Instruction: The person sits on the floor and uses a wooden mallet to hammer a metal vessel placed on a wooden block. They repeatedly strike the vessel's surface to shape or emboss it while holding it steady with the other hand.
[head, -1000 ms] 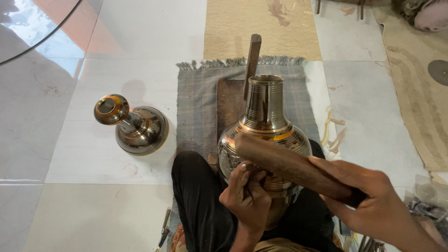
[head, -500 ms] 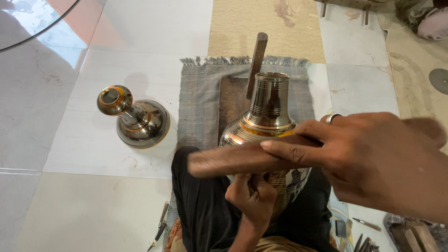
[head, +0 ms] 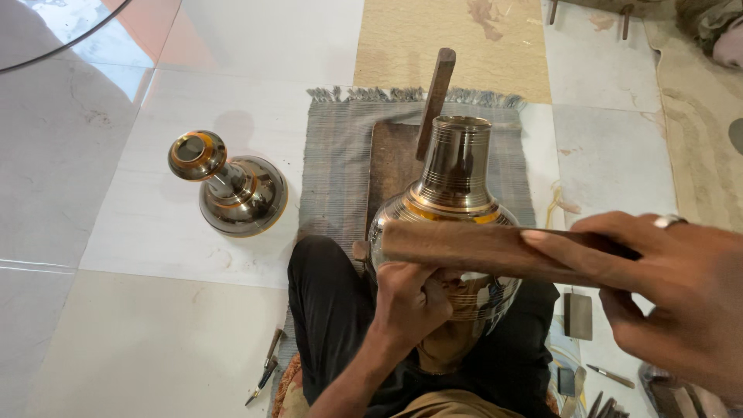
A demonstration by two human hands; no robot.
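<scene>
Tiled floor (head: 155,325) lies under a grey mat (head: 340,162). My right hand (head: 673,302) grips a wooden stick (head: 464,248); my left hand (head: 410,302) pinches something (hidden) against the metal vase (head: 453,209).

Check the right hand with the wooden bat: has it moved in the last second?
Yes. The right hand raised the wooden bat from the pot's belly to its shoulder.
</scene>
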